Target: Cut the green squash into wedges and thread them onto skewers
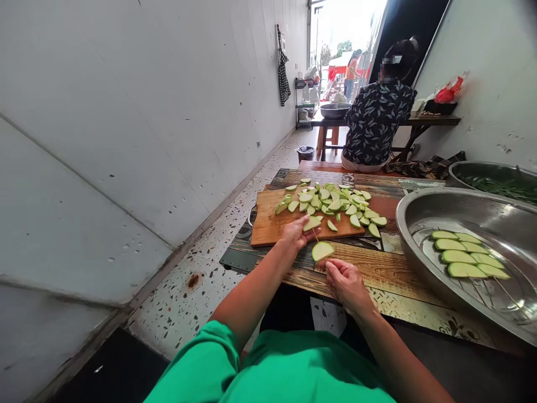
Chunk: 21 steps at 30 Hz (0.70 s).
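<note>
My left hand (295, 234) grips a pale zucchini slice (311, 223) between thumb and fingers, in front of the cutting board's near edge. In my right hand (346, 281) is the lower end of a thin wooden skewer (316, 237). One half-round zucchini slice (323, 251) is threaded on it, close to my right fingertips. The skewer's upper end reaches the slice in my left hand; whether it has pierced that slice I cannot tell. Beyond my hands, many cut zucchini pieces (331, 198) with green rims are heaped on the wooden cutting board (268, 221).
At the right, a wide steel basin (405, 215) holds skewered zucchini slices (465, 256). Behind it stands another metal basin (455, 169) with green vegetables. A person in a dark patterned shirt (375, 123) sits with their back to me. A white wall (126, 112) runs along the left.
</note>
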Tool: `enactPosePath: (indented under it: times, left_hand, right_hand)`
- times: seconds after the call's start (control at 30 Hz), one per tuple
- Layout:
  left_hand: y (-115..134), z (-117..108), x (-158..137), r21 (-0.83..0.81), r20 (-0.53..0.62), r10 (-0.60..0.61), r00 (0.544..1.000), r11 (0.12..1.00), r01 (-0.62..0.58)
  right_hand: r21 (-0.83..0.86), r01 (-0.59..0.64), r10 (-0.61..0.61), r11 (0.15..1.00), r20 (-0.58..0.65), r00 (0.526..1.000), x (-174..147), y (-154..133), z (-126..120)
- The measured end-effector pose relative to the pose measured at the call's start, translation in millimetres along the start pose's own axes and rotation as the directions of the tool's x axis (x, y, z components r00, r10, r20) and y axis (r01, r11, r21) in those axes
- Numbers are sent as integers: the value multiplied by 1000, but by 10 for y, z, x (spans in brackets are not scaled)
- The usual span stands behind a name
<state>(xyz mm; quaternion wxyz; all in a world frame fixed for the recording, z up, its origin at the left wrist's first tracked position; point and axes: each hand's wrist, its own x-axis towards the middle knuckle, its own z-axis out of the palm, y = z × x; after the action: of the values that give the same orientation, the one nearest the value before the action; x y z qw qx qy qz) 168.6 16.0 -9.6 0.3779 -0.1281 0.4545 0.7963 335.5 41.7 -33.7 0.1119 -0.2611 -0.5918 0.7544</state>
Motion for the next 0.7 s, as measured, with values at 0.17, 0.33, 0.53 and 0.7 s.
enactPosePath:
  times: [0.17, 0.33, 0.53, 0.7]
  left_hand:
    - [-32, -34, -8, 3, 22, -17, 1000, 1000, 17]
    - [-11, -45, 12, -9, 22, -26, 999, 1000, 26]
    - [43, -51, -8, -23, -3, -21, 1000, 1000, 20]
    - [52, -70, 15, -4, -1, 3, 1000, 1000, -3]
  right_hand:
    - [-43, 60, -61, 997, -28, 998, 74, 23, 16]
    - [-3, 50, -50, 999, -13, 999, 75, 5, 45]
    - [75, 3, -4, 997, 12, 1000, 91, 37, 76]
    - [-56, 125, -128, 991, -52, 990, 154, 107, 98]
